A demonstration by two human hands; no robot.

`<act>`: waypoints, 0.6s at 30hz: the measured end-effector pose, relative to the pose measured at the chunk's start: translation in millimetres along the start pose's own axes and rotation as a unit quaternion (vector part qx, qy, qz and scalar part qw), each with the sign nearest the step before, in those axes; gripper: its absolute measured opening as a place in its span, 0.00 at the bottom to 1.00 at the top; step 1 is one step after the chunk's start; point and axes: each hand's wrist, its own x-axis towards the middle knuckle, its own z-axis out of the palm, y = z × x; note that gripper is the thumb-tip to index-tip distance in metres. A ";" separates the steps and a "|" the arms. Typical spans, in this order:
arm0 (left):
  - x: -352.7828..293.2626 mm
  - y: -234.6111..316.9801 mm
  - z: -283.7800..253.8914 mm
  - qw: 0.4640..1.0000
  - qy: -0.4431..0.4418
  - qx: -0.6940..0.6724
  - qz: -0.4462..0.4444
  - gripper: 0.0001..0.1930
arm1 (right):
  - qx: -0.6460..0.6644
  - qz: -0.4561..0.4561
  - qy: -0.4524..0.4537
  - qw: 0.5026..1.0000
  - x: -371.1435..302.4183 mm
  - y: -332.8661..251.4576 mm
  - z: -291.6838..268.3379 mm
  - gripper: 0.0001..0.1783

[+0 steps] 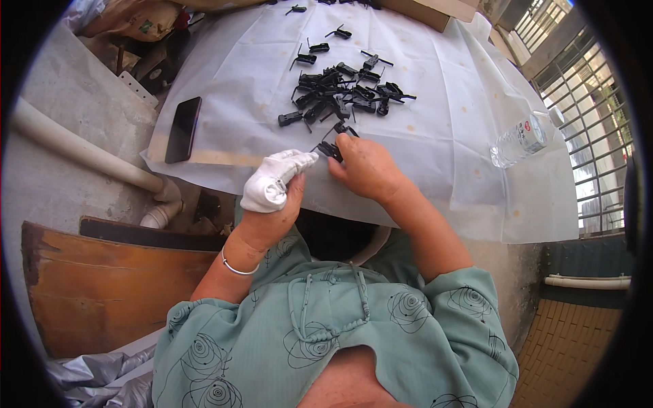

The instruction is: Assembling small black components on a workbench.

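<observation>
My right hand (369, 166) is bare and closed, with its thumb and fingers pinching a small black plastic part (330, 150) that has a thin rod. Another dark piece (344, 128) shows just beyond its fingertips; whether it is held too is unclear. On my left hand (275, 187), white cloth covers the fingers, which are pressed together and point at the part. Its fingertips come close to the part's left end, and what they pinch is hidden. Further up the table lies a heap of similar black parts (333, 88) with thin rods.
A white sheet (449, 177) covers the table. A dark phone (183, 129) lies at its left edge, and a clear plastic bottle (520, 141) lies on its side at the right. A cardboard box (425, 13) stands at the far edge. Left of the table runs a pipe (88, 149).
</observation>
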 end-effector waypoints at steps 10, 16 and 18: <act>19.9 6.9 3.4 0.954 -0.237 -0.163 -0.083 0.17 | 0.158 -0.048 -0.079 0.983 -36.6 -7.3 -36.6 0.14; 17.2 5.3 12.7 0.912 -0.086 -0.302 -0.263 0.14 | 0.259 -0.090 0.111 0.955 -50.2 -20.7 -37.8 0.13; 15.5 8.3 22.0 0.911 -0.057 -0.332 -0.239 0.14 | 0.212 -0.157 0.141 0.954 -51.3 -31.7 -31.9 0.13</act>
